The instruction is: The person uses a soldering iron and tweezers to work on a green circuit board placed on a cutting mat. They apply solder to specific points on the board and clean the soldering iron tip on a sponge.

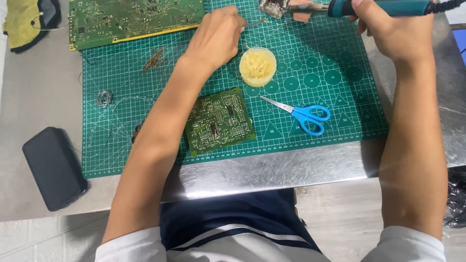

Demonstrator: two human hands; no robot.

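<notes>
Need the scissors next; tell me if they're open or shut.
Shut: the blue-handled scissors lie flat on the green mat, blades together.

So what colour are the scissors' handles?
Bright blue; the scissors show best in the head view, on the green mat.

Both my arms reach forward, bare to the sleeves; my left hand [216, 36] pinches its fingers together, my right hand [395, 26] is curled in a fist-like grip.

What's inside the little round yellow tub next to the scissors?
The small round tub has no lid and holds a pale yellow, lumpy paste filling it nearly to the rim. The paste hides the tub's bottom. The left hand hovers beside it.
</notes>
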